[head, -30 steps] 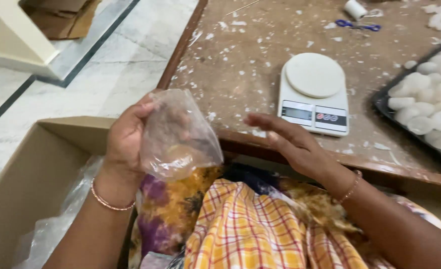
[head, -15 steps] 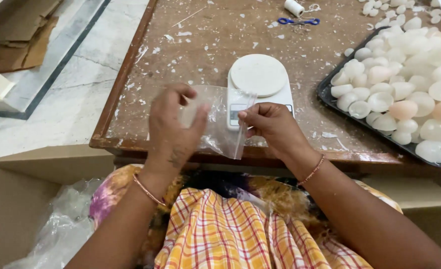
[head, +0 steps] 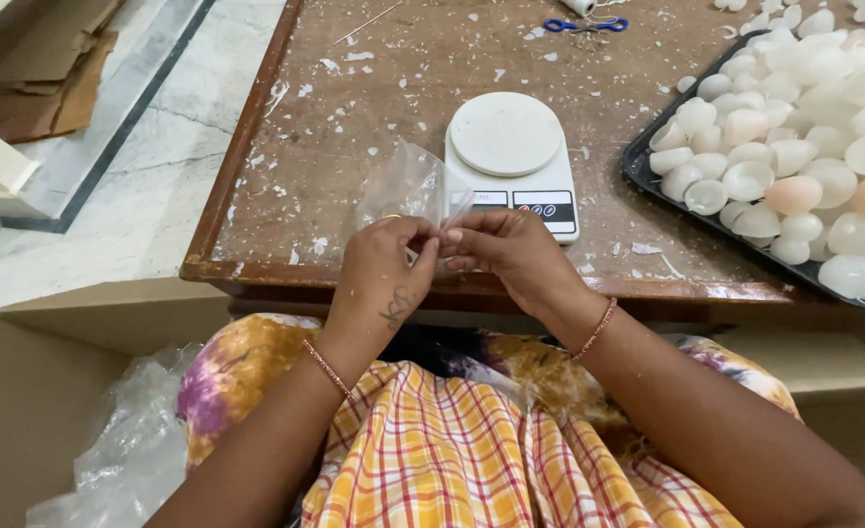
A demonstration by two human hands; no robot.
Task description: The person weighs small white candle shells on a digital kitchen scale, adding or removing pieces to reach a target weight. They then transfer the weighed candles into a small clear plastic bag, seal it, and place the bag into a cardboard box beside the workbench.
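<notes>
Nearest us, a cardboard box (head: 32, 391) with loose plastic sits at the near left. Above our lap, our left hand (head: 379, 269) and right hand (head: 511, 254) meet at the near edge of the surface (head: 354, 117), both pinching the mouth of a clear plastic bag (head: 403, 186). Just beyond stands a white kitchen scale (head: 511, 156). To the far right, a black tray (head: 648, 181) holds pale shells (head: 794, 147).

At twelve o'clock my white kitchen scale (head: 511, 156) sits on the bench (head: 354, 127). At two, a black tray (head: 638, 166) of pale shells. Blue scissors (head: 585, 24) far up top. Cardboard box (head: 32, 391) at eight.
</notes>
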